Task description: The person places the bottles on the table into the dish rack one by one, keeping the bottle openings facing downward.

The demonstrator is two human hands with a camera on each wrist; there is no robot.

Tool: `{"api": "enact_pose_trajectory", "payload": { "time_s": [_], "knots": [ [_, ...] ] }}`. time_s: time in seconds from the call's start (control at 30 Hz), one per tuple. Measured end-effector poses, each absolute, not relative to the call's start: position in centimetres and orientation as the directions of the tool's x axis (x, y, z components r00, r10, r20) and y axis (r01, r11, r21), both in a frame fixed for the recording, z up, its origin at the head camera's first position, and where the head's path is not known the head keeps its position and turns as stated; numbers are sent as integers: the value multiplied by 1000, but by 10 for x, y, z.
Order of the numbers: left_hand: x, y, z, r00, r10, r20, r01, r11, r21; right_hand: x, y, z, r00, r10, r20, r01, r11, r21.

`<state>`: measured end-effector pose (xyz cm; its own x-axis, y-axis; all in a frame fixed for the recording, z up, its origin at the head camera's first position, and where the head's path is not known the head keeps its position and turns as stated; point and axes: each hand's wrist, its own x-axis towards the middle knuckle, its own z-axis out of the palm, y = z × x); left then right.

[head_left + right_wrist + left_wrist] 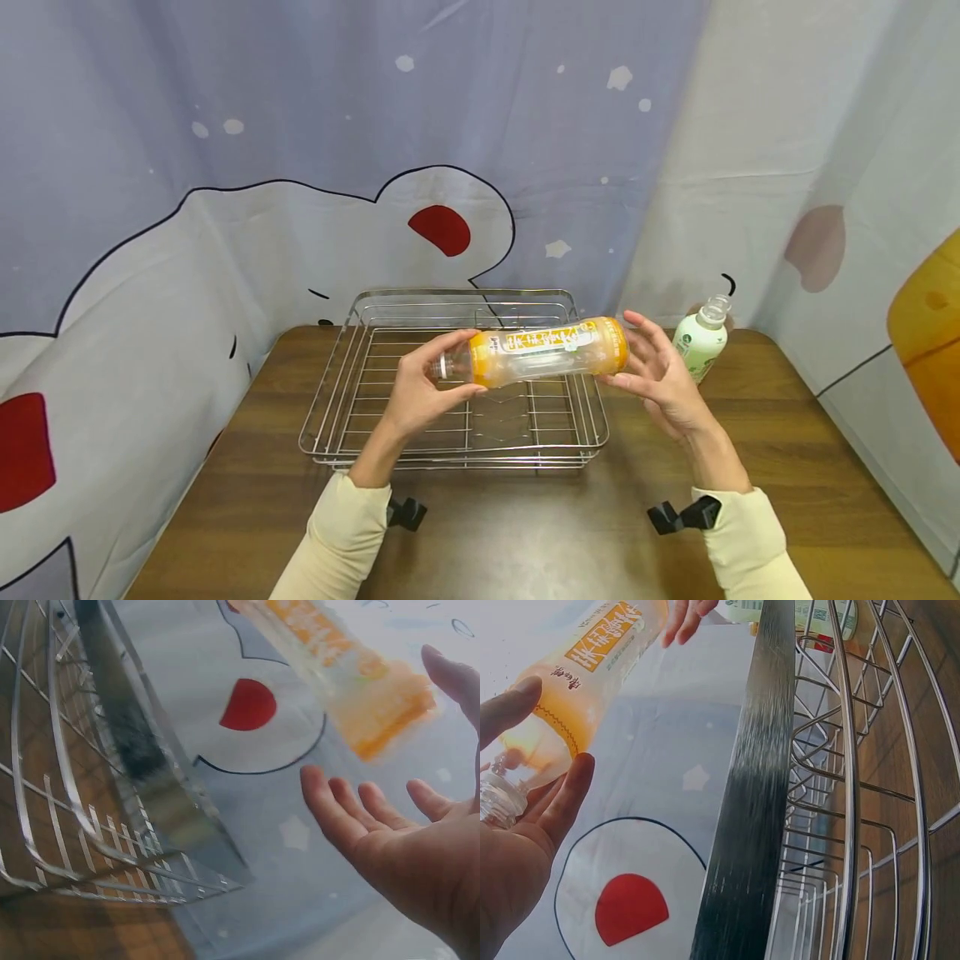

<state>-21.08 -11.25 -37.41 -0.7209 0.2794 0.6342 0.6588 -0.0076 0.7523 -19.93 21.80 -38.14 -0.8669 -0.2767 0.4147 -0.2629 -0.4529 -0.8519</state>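
Observation:
An empty clear plastic drink bottle point(551, 352) with an orange and white label lies nearly level in the air, above the wire rack. Its uncapped neck points left. My left hand point(422, 379) grips it near the neck, thumb on one side and fingers on the other, as the bottle point(592, 675) in the left wrist view also shows. By the base, my right hand point(663, 375) is spread around the end. In the right wrist view a gap shows between the bottle point(360, 682) and the loosely bent fingers of that right hand point(405, 832).
A metal wire rack point(457, 457) stands on the wooden table point(517, 533) beneath the hands. Behind the right hand is a pale green bottle point(701, 340) without a cap. A patterned curtain point(570, 150) hangs along the back and sides.

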Motion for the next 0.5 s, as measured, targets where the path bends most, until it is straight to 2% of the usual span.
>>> {"api": "enact_pose_trajectory", "payload": {
  "time_s": [0.3, 0.5],
  "knots": [
    [-211, -111, -376, -713, 291, 638, 657, -39, 753, -202, 200, -396, -851, -301, 430, -222, -536, -815],
    [-212, -110, -378, -708, 310, 635, 658, -37, 752, -201, 195, -396, -869, -281, 407, -184, -580, -794]
  ]
}}
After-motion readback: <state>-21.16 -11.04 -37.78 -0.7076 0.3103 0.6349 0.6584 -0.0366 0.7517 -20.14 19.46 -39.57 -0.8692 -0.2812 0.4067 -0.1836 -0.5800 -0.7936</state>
